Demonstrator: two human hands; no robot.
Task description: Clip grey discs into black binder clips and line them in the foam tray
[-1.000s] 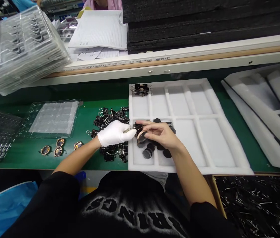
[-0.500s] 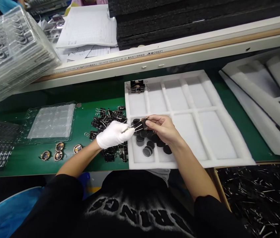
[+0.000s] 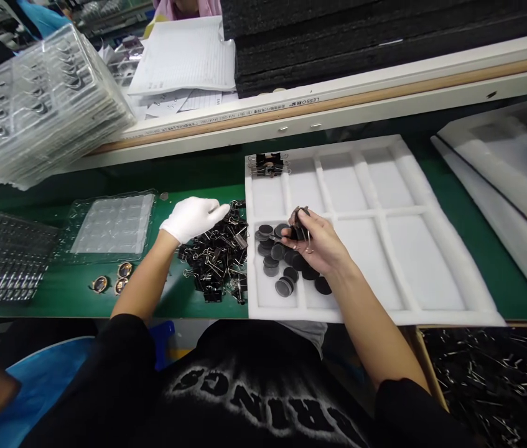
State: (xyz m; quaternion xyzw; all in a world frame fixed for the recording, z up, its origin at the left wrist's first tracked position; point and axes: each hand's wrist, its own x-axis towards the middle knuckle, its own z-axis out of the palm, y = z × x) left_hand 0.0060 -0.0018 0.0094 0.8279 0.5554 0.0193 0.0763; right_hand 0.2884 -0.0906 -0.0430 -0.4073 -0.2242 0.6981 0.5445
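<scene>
My bare right hand [image 3: 326, 246] holds a black binder clip [image 3: 299, 231] with silver wire handles, clamped on a small round part that is mostly hidden by the fingers. Below it, several dark round discs [image 3: 284, 286] lie in a compartment of the white foam tray [image 3: 375, 214]. My left hand [image 3: 193, 218], in a white glove, is at the upper left of a heap of black binder clips [image 3: 216, 255]. Its fingers are drawn together, and whether a clip is between them is hidden. More clips clamped on round parts [image 3: 269, 164] rest in the tray's far left corner.
Round gold-rimmed parts [image 3: 100, 284] lie on the green table beside a clear plastic tray [image 3: 111, 224]. Stacked clear trays [image 3: 53, 106] stand at the upper left. White foam pieces [image 3: 510, 186] lean at right, above a box of clips [image 3: 501, 379]. A white rail [image 3: 338, 106] crosses behind.
My left hand has left the clip in my right hand and moved left to the clip heap. My right hand has turned and still holds its clip. The view has shifted slightly.
</scene>
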